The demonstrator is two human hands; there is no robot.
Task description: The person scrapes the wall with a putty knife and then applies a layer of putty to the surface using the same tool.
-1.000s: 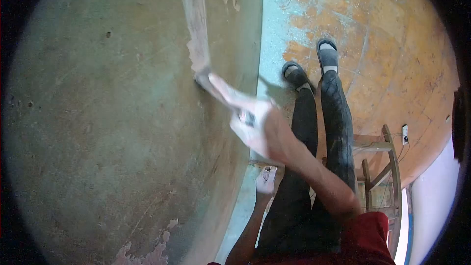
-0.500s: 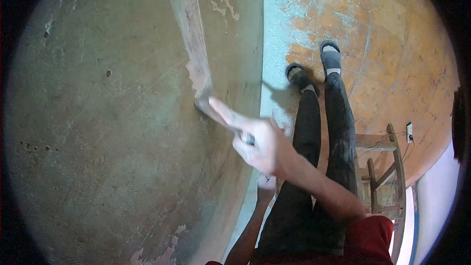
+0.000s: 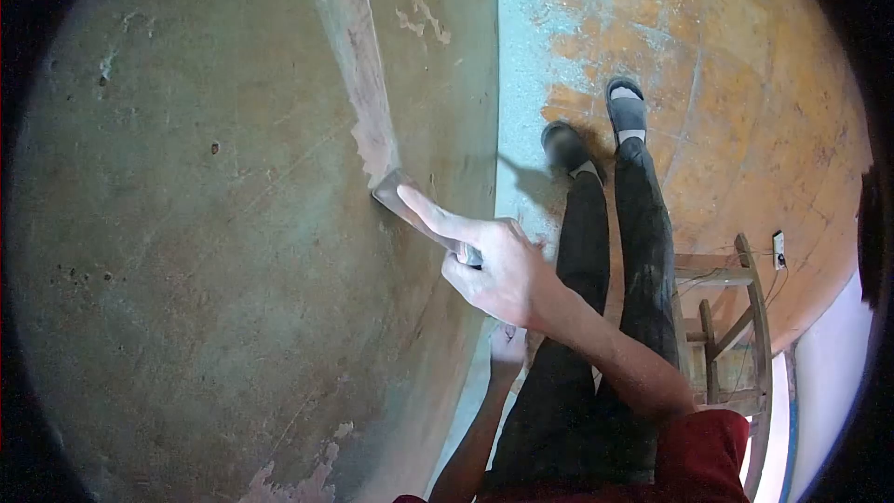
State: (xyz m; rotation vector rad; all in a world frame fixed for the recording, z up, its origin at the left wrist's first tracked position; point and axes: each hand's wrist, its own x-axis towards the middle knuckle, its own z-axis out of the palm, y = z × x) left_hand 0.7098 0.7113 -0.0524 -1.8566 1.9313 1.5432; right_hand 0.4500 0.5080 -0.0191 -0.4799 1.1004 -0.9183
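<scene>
My right hand (image 3: 498, 265) grips a flat metal scraper (image 3: 400, 200), with its index finger stretched along the blade. The blade's edge touches the greenish-brown wall (image 3: 233, 251) at the lower end of a pale, scraped-looking strip (image 3: 368, 74). Below and behind the right hand is my left hand (image 3: 507, 345), pale with dust near the wrist. Its fingers are mostly hidden, so anything it holds cannot be made out.
My legs and dark sandals (image 3: 629, 112) are on the orange floor (image 3: 736, 56), beside a whitish dusty band (image 3: 521, 37) along the wall. At the right are a wooden frame (image 3: 759, 317) and a power strip (image 3: 778, 250) with a cable.
The scraper looks sharper now and stays at nearly the same spot on the strip. The wall marks at the left have shifted slightly in view. The left sandal looks more blurred.
</scene>
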